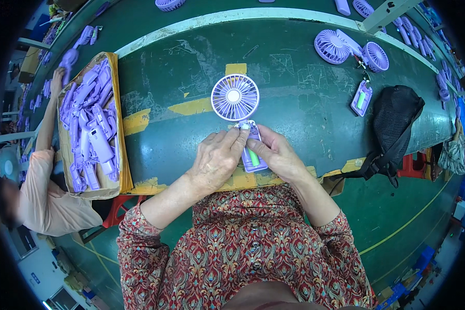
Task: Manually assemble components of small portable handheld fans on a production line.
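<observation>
At the near edge of a green table point(305, 139), a purple fan point(234, 96) lies flat in front of a seated person in a patterned shirt point(243, 227). Its round head points away from the body and its handle point(248, 168) points back toward it, probably so that the inside of the handle is within easy reach and in sight. The handle is uncovered, showing a green cylinder point(253, 159), likely a battery, lying along it.

The right hand point(280, 157) pinches the handle, thumb across the top and fingers around the right side; this grip seems meant to steady it against the table. The left hand point(217, 156) reaches across from the other side, its fingers close together, tips pressed down at the neck, beside a small white piece point(245, 125). Its thumb is hidden, so I cannot tell whether it pinches anything.

To the left, a cardboard box point(120, 113) is heaped with purple parts point(101, 144), apparently set there to be handy. Beyond it, a co-worker's hand point(58, 75) is near a blurred purple fan.

Toward the far right lie two more fans point(333, 46) and an uncovered shell point(362, 98) with its own green cylinder, well apart from the hands, perhaps to leave working room. A black bag point(398, 116) rests near the right end.
</observation>
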The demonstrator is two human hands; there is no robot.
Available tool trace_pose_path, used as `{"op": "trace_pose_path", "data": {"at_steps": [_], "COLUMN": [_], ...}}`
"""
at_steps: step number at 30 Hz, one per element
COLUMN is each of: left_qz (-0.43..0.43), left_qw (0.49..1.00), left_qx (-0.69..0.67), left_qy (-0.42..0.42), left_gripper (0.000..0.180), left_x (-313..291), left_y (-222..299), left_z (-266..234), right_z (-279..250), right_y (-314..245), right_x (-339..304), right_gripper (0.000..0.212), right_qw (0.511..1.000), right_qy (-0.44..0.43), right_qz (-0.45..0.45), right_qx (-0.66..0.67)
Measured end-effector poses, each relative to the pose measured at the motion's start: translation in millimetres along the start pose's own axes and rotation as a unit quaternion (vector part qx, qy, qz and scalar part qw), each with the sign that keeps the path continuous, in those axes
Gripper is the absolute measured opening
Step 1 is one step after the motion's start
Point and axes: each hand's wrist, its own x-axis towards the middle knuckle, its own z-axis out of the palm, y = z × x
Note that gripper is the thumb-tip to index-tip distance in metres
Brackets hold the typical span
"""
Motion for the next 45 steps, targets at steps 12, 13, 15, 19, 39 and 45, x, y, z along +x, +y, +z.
{"op": "trace_pose_path", "data": {"at_steps": [12, 13, 15, 19, 39, 45], "left_qz": [0.040, 0.035, 0.021, -0.005, -0.054, -0.272], "left_qw": [0.991, 0.991, 0.994, 0.996, 0.991, 0.925], "left_qx": [0.062, 0.048, 0.025, -0.006, -0.123, -0.265], "left_qy": [-0.107, -0.124, -0.108, -0.087, -0.003, 0.002], "left_gripper": [0.037, 0.036, 0.037, 0.039, 0.039, 0.029], "left_x": [15, 17, 15, 14, 15, -7], "left_y": [5, 5, 3, 3, -6, -11], "left_z": [-8, -10, -9, -10, -5, -19], "right_z": [-2, -4, -5, -13, -9, -2], "right_y": [6, 4, -1, -3, -3, -4], "right_x": [1, 3, 3, 5, 12, 14], "right_gripper": [0.034, 0.035, 0.035, 0.033, 0.029, 0.028], "right_qw": [0.997, 0.997, 1.000, 0.976, 0.993, 0.988], "right_qy": [0.002, 0.000, -0.012, -0.022, -0.002, 0.037], "right_qz": [-0.042, -0.041, 0.005, 0.084, 0.055, 0.044], "right_qx": [-0.066, -0.066, 0.016, 0.199, 0.107, 0.144]}}
